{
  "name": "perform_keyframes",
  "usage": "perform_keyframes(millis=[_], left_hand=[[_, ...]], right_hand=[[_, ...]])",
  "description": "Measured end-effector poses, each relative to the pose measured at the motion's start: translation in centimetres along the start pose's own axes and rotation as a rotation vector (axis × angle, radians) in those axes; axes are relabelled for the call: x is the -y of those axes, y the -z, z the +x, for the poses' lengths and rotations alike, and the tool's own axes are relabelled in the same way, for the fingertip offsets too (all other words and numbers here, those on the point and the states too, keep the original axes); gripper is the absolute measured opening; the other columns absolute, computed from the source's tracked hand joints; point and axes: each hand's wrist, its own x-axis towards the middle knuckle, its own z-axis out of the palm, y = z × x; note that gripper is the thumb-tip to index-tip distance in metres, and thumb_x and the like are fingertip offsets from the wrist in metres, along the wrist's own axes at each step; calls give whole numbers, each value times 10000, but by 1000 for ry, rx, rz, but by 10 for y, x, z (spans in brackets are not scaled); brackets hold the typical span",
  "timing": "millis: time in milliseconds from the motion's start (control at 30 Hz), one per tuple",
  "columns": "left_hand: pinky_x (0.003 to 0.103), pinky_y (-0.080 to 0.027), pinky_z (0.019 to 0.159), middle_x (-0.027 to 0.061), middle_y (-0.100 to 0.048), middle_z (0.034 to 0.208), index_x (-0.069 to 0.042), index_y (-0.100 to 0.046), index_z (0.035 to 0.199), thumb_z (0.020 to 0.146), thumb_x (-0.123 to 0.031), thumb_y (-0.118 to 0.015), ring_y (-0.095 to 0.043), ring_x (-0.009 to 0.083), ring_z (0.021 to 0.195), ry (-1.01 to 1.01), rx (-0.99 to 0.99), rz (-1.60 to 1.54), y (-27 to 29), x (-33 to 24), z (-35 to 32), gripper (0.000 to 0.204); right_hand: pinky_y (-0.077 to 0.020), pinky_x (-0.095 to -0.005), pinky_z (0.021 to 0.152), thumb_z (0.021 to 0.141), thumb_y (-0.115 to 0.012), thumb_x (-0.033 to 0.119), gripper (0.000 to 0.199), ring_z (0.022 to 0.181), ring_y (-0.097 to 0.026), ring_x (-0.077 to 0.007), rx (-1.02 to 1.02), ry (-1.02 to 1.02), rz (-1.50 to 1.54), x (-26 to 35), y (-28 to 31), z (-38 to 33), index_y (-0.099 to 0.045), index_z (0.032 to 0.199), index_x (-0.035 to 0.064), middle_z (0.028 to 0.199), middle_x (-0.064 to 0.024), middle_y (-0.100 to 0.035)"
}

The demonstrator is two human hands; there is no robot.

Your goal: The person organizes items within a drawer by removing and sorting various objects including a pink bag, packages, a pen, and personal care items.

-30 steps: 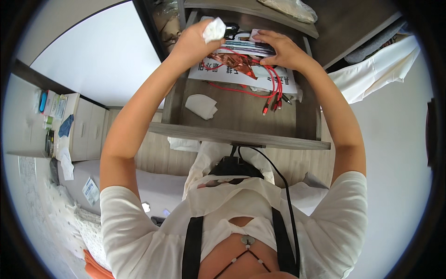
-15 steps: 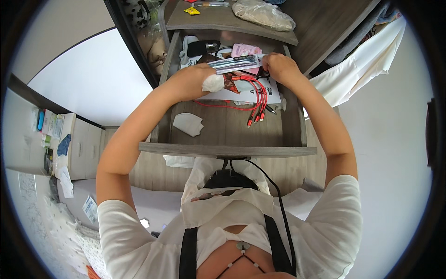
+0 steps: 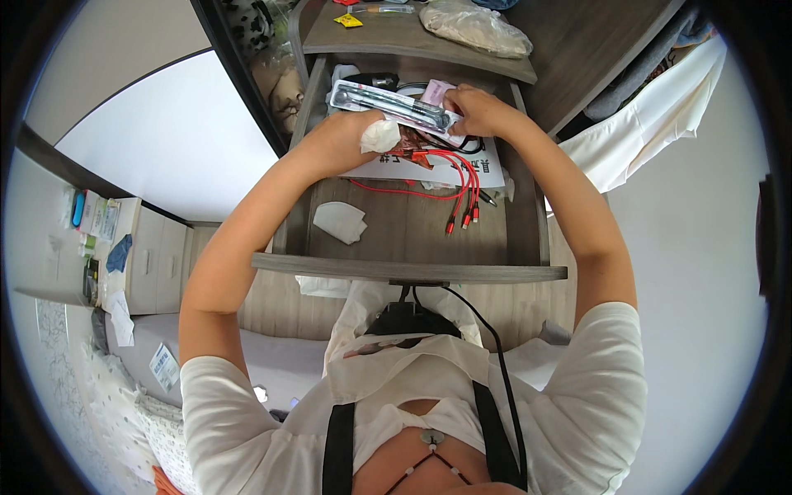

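An open wooden drawer (image 3: 412, 271) is in front of me. My right hand (image 3: 478, 112) pinches the right end of a long, flat clear-fronted package (image 3: 394, 105) with slim dark pen-like pieces inside, tilted over the drawer's contents. My left hand (image 3: 345, 142) is closed around a crumpled white tissue (image 3: 380, 136), just below the package; its fingertips are hidden. Beneath the hands lie a red multi-plug charging cable (image 3: 459, 157), a black cord (image 3: 470, 148), a printed white sheet (image 3: 492, 169) and a pink packet (image 3: 437, 92).
A folded white piece (image 3: 340, 222) lies at the drawer's front left. On the shelf above are a beige plastic-wrapped bundle (image 3: 476, 29) and a small yellow packet (image 3: 348, 21). White cloth (image 3: 635, 124) hangs at right. A black cable (image 3: 487, 326) runs down my front.
The package's left end has swung up and away from my left hand, so its face now shows. My right hand has moved slightly left and still holds it.
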Motion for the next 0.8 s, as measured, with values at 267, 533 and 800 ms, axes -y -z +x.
perform_keyframes(millis=[267,533,800], left_hand=[[228,-399,650,-9,-526,754,-48,-537,926,765,-102,-652,-471,65,711,114,-24,-353,10,-5,-2,205],[221,-395,657,-16,-527,788,-55,-536,952,761,-110,-650,-472,64,726,120,-95,-335,9,5,0,229],[201,-379,597,-31,-500,766,-85,-540,1039,748,-80,-650,-458,49,678,237,-221,-585,13,-4,-1,311]], right_hand=[[-452,-383,789,687,-677,100,318,953,-549,-299,58,266,45,44,-2,-76,-559,980,63,1023,-96,-549],[-449,-303,807,824,-577,235,319,932,-566,-178,292,-39,823,15,23,-32,-560,1098,73,993,-98,-592],[-435,-388,868,713,-664,348,468,1066,-521,-276,-153,-338,-72,1,-8,9,-535,1093,107,1149,-112,-531]])
